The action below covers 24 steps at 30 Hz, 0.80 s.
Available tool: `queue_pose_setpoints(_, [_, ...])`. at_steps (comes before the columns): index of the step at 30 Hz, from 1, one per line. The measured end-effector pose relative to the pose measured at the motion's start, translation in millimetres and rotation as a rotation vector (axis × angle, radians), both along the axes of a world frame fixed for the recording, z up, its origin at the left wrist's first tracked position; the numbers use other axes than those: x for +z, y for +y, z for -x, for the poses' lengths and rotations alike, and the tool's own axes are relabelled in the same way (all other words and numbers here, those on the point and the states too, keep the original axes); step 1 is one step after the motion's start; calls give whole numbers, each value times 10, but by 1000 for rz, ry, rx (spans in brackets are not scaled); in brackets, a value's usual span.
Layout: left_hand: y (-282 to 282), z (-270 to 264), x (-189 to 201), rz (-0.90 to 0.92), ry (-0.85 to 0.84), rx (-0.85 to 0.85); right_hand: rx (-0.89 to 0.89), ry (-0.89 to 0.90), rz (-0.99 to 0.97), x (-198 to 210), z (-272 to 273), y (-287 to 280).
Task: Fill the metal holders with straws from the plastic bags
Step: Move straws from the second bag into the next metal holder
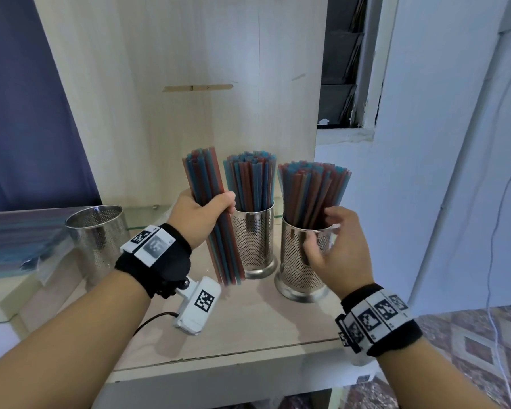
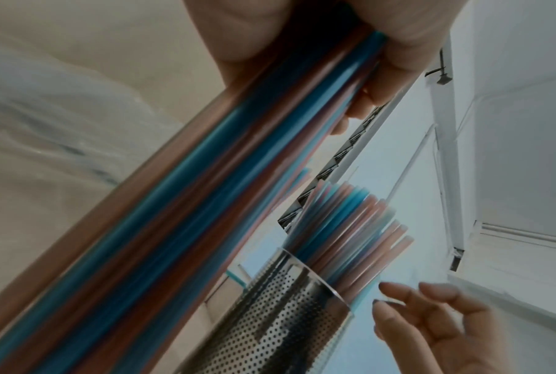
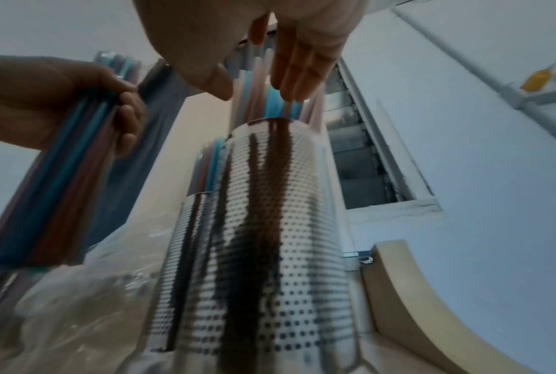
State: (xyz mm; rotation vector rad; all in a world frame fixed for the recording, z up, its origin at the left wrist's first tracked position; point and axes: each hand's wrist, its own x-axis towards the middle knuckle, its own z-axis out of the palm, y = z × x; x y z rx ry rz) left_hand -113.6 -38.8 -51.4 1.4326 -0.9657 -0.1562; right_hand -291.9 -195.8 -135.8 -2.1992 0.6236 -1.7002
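Your left hand (image 1: 201,215) grips a bundle of red and blue straws (image 1: 211,214), fingers and thumb curled tight around its middle. The bundle tilts slightly, top toward 11 o'clock, and its lower end sits at or just above the shelf (image 1: 248,329); contact cannot be told. The left wrist view shows the same hold: fingers (image 2: 394,63) wrapped round the straws (image 2: 206,177).

Your right hand (image 1: 334,249) is at the near holder (image 1: 300,261), at about 4 o'clock from the bundle. Its fingers are spread and loosely bent around the holder's rim and the lower part of the straws (image 1: 313,196) standing in it. Whether they touch metal or straws cannot be told. The right wrist view shows thumb and fingers (image 3: 299,73) apart, clamped on nothing, tips level with the straws above the perforated wall (image 3: 270,227).

The middle holder (image 1: 252,243) stands just beside the bundle at 3 o'clock, packed with upright straws (image 1: 251,181). A third holder (image 1: 96,231) stands at 9 o'clock, well apart from the others, with no straws showing above its rim.

Clear plastic bags (image 1: 21,246) with blue straws lie at the far left on a glass surface, just beside the third holder. Crumpled plastic (image 3: 78,303) shows low in the right wrist view.
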Motion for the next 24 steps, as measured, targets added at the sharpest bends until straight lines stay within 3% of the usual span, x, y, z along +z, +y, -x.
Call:
queue_pose_setpoints(4, [-13,89,105,88,37,-57,34,17,48,7,202,-335])
queue_pose_setpoints(8, [-61,205,219,167,155,-156,349,131,-216,26,234,-473])
queue_pose_setpoints(13, [-120,383,350,187,165,-243,522,195,-261,79,123,-495])
queue_pose_setpoints(16, [-150,462,427,214,160,-278,388,160,-200,72,59,-415])
queue_pose_setpoints(20, [-185,498,501,272,166,-308,254,-103,-290,-16,3,-293])
queue_pose_setpoints(24, [-214,504,505,271,153,-297,140,-74,-176,-119,-22,-296])
